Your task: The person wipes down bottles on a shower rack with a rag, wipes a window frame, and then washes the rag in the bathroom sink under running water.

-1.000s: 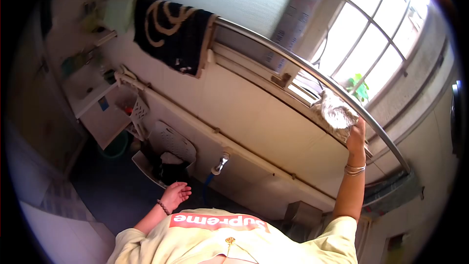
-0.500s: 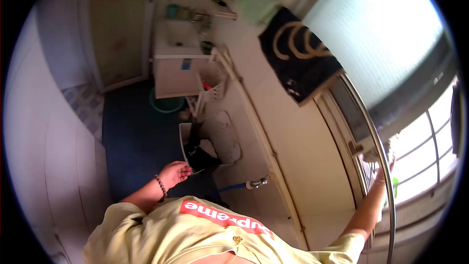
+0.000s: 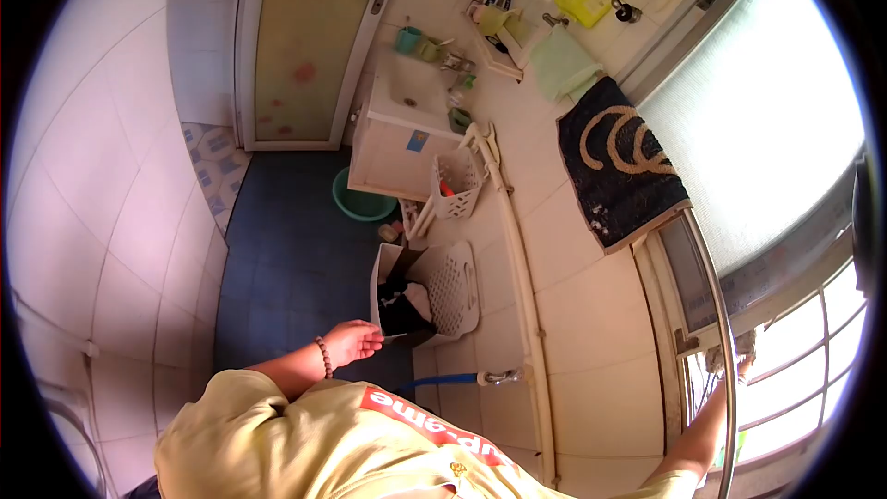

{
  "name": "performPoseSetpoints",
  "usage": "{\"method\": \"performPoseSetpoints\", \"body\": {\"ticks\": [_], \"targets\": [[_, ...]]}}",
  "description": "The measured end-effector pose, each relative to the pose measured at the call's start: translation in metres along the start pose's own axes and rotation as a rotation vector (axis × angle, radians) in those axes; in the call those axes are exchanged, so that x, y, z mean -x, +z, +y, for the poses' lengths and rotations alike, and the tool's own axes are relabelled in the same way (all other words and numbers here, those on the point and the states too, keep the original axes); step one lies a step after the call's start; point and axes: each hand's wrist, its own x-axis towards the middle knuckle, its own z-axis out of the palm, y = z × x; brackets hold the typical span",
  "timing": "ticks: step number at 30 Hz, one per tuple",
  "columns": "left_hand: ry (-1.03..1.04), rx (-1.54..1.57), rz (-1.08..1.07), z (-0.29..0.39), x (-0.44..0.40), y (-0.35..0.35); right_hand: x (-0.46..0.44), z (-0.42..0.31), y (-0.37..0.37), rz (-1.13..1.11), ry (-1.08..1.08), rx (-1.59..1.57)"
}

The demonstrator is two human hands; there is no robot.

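My left hand (image 3: 354,343), with a beaded bracelet at the wrist, is beside the near corner of the white laundry basket (image 3: 455,294). Its fingers are loosely curled and apart, with nothing seen in them. Dark clothes (image 3: 404,314) and a piece of white cloth lie in the basket. At the window on the right, my right hand (image 3: 742,371) reaches up behind the metal rail (image 3: 713,291). It seems closed on a shaggy grey-brown rag (image 3: 737,349), pressed near the window frame; glare and the rail hide most of its fingers.
A dark towel (image 3: 621,166) hangs over the rail. Along the wall run a pipe (image 3: 522,286) and a tap (image 3: 504,376) with a blue hose. Beyond are a small white basket (image 3: 457,183), a sink (image 3: 416,83), a green basin (image 3: 362,201) and a door (image 3: 314,46).
The view has shifted, so the room appears lower and farther right, and it is brighter. My left hand stays beside the basket. My right hand remains up at the window.
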Motion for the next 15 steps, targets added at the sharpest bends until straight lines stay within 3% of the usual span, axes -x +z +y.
{"method": "performPoseSetpoints", "body": {"ticks": [4,6,9,11,13,14,15], "targets": [[-0.012,-0.009,0.001,-0.006,0.004,0.003,-0.089,-0.002,-0.042,-0.121,0.079,-0.116],[-0.021,-0.014,0.008,-0.010,0.007,0.004,-0.009,0.004,-0.007,-0.078,0.003,0.071],[-0.034,-0.027,0.005,-0.012,0.008,0.006,0.186,0.030,0.093,-0.025,-0.056,0.325],[-0.067,-0.065,-0.022,-0.014,0.004,0.008,0.188,0.021,0.079,-0.179,-0.038,0.512],[-0.061,-0.037,-0.037,-0.013,-0.002,0.013,0.212,-0.001,0.111,0.196,0.099,0.464],[-0.070,-0.045,-0.039,-0.014,-0.009,0.014,0.189,-0.007,0.074,0.250,0.080,0.458],[-0.097,-0.082,-0.057,-0.013,-0.012,0.019,0.142,-0.005,0.026,-0.027,-0.060,0.493]]}}
